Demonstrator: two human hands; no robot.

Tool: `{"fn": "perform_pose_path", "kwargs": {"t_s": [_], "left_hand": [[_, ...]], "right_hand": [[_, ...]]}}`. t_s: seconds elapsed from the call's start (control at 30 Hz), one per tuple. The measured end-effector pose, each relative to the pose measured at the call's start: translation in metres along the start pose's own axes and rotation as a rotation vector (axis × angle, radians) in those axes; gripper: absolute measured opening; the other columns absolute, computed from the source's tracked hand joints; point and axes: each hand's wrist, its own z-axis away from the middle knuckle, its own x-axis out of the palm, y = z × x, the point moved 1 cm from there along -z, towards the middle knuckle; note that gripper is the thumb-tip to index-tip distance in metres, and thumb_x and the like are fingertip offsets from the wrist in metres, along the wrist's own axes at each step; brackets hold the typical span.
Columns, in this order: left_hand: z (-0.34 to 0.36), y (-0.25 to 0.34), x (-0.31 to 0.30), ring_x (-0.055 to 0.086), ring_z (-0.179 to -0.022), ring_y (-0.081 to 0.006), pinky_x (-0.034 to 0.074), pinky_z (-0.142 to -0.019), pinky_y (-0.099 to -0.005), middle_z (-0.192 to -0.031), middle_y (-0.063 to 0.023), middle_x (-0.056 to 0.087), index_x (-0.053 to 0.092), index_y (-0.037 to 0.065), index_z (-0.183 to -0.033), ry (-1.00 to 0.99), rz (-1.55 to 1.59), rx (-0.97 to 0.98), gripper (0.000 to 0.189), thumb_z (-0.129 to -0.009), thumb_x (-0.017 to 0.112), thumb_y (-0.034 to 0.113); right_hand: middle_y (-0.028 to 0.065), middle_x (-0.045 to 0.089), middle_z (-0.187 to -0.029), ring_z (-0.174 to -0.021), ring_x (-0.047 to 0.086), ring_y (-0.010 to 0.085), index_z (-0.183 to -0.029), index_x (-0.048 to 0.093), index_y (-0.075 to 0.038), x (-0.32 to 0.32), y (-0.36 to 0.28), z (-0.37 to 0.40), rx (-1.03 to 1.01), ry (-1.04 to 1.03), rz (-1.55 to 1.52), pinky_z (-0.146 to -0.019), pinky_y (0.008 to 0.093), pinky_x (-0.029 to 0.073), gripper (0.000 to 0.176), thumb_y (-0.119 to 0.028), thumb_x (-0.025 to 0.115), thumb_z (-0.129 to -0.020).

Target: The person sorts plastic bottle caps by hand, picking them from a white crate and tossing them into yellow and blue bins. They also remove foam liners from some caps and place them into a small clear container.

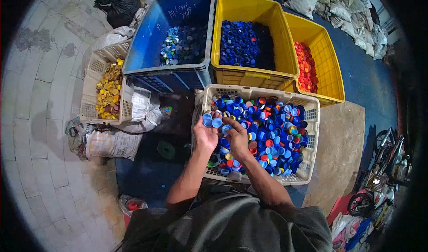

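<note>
My left hand (206, 135) is palm up over the left side of a white crate (312, 158), its fingers curled around several light blue bottle caps (216, 122). Beside it, my right hand (237, 138) pinches one light blue bottle cap (226, 129) between thumb and fingers. Beneath both hands the crate holds a heap of mixed bottle caps (281, 136), mostly dark and light blue, with some red, yellow, green and white ones among them.
Behind the crate stand a blue bin (169, 69) with light blue caps, a yellow bin (254, 78) with dark blue caps and another yellow bin (330, 73) with red caps. Leftward are a beige crate (89, 91) of yellow caps and a sack (113, 144). A motorcycle (379, 180) is at right.
</note>
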Motion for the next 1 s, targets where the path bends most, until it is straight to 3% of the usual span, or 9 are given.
{"fn": "perform_pose_path", "kwargs": {"t_s": [0.27,0.3,0.33,0.37,0.6,0.67,0.8,0.87,1.0], "left_hand": [[-0.071,0.047,0.020,0.061,-0.093,-0.0259,0.049,-0.087,-0.0396,-0.099,-0.0120,0.062,0.053,0.002,-0.101,-0.178,0.052,0.053,0.034,-0.101,0.037,0.032],[-0.080,0.063,0.043,0.060,-0.095,-0.0275,0.048,-0.089,-0.0406,-0.102,-0.0137,0.062,0.052,0.000,-0.105,-0.137,0.013,0.080,0.039,-0.100,0.035,0.034],[-0.087,0.081,0.070,0.058,-0.097,-0.0290,0.047,-0.090,-0.0416,-0.104,-0.0155,0.061,0.051,-0.002,-0.109,-0.093,-0.027,0.104,0.043,-0.100,0.033,0.036],[-0.098,0.100,0.092,0.057,-0.099,-0.0307,0.046,-0.091,-0.0429,-0.106,-0.0165,0.060,0.050,-0.003,-0.110,-0.081,0.031,0.115,0.046,-0.099,0.034,0.039],[-0.109,0.141,0.117,0.023,-0.141,-0.0380,0.028,-0.112,-0.0445,-0.152,-0.0307,0.014,0.009,-0.013,-0.145,-0.292,-0.163,0.151,0.086,-0.097,0.043,0.049],[-0.101,0.125,0.092,0.032,-0.137,-0.0380,0.027,-0.116,-0.0457,-0.148,-0.0270,0.027,0.022,-0.009,-0.143,-0.298,-0.187,0.162,0.069,-0.100,0.042,0.040],[-0.085,0.086,0.043,0.058,-0.105,-0.0245,0.048,-0.096,-0.0370,-0.112,-0.0140,0.063,0.061,-0.003,-0.104,-0.274,-0.228,0.150,0.034,-0.096,0.057,0.029],[-0.060,0.060,0.043,0.060,-0.073,-0.0164,0.049,-0.073,-0.0301,-0.078,-0.0049,0.063,0.065,0.002,-0.087,-0.287,-0.358,0.165,0.025,-0.093,0.063,0.026],[-0.039,0.013,0.029,0.057,-0.068,-0.0082,0.045,-0.063,-0.0229,-0.078,-0.0012,0.063,0.067,0.002,-0.090,-0.350,-1.051,0.184,0.015,-0.089,0.067,0.017]], "right_hand": [[0.0246,0.055,-0.117,-0.101,0.060,0.0313,-0.124,0.045,0.016,0.059,-0.032,-0.054,0.019,0.002,-0.184,-0.091,0.0390,0.050,0.052,0.009,0.039,-0.073],[0.0180,0.061,-0.100,-0.084,0.062,0.0229,-0.116,0.053,0.014,0.075,-0.047,-0.069,-0.016,-0.012,-0.141,-0.077,0.0344,0.052,0.038,0.007,0.040,-0.081],[0.0225,0.059,-0.112,-0.098,0.062,0.0298,-0.111,0.053,0.015,0.088,-0.073,-0.074,-0.220,-0.140,0.442,-0.093,0.0385,0.050,0.032,0.003,0.041,-0.084],[0.0217,0.062,-0.109,-0.096,0.063,0.0287,-0.110,0.053,0.016,0.101,-0.068,-0.112,-0.094,-0.168,-0.232,-0.089,0.0388,0.052,0.029,-0.001,0.041,-0.090],[0.0171,0.056,-0.094,-0.084,0.061,0.0213,-0.099,0.048,0.012,0.126,-0.100,-0.139,-0.127,-0.015,-0.316,-0.069,0.0282,0.055,0.012,0.006,0.047,-0.090],[0.0138,0.059,-0.101,-0.088,0.063,0.0189,-0.111,0.052,0.011,0.104,-0.081,-0.113,-0.175,0.047,-0.281,-0.073,0.0289,0.054,0.023,0.000,0.053,-0.091],[0.0137,0.062,-0.109,-0.088,0.064,0.0164,-0.123,0.051,0.008,0.036,-0.032,-0.048,-0.181,0.043,-0.052,-0.078,0.0289,0.054,0.032,-0.001,0.054,-0.092],[0.0102,0.065,-0.103,-0.086,0.064,0.0151,-0.121,0.054,0.006,0.009,-0.016,-0.009,-0.144,0.115,0.056,-0.076,0.0278,0.053,0.030,-0.005,0.056,-0.093],[0.0091,0.066,-0.096,-0.082,0.063,0.0144,-0.117,0.057,0.003,-0.050,0.010,0.050,-0.135,0.209,0.434,-0.073,0.0285,0.052,0.025,-0.007,0.057,-0.094]]}}
